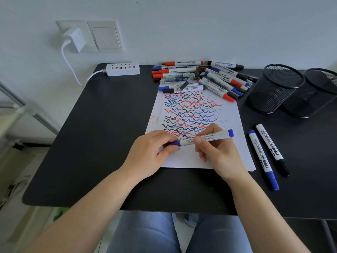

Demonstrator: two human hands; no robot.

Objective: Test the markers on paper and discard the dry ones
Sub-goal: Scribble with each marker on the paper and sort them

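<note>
Holding a blue marker [204,138] over the paper [184,157], left hand [155,148] pinching its cap, right hand [217,150] gripping the barrel, probably about to uncap and scribble, with the pile [200,77] and cups [275,88] beyond.

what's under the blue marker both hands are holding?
Scribbled paper, red, blue and black squiggles. The blue marker, left hand and right hand hide the lowest lines.

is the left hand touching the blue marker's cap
Touching. The head view shows the left hand with its fingers curled round the blue cap end of the blue marker, while the right hand pinches the barrel.
</note>
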